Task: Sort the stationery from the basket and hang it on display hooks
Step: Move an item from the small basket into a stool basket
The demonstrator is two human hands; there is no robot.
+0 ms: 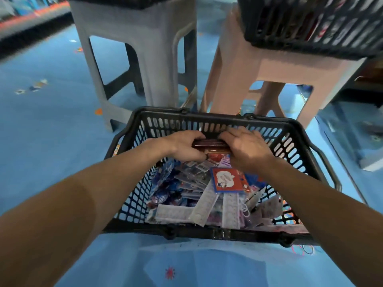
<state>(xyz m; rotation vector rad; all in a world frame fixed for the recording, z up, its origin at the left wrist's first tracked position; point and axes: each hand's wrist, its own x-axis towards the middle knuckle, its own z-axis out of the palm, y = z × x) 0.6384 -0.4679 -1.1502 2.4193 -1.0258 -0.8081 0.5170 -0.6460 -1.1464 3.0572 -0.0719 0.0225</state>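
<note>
A blue floor fills the left side, seen from above. A grey plastic stool stands at upper left of centre. Below it, on the floor, sits a black plastic shopping basket full of packaged stationery. Both bare arms reach into the basket from the bottom edge. The left hand grasps one end of a slim bundle of dark red packets, fingers curled over it, at the far wall of the basket. The right hand clasps the other end, its fingers curled round it too. Nearer the viewer, loose in the basket, lie clear rulers and a red card with a white picture. At upper right a pink stool carries a second black basket.
</note>
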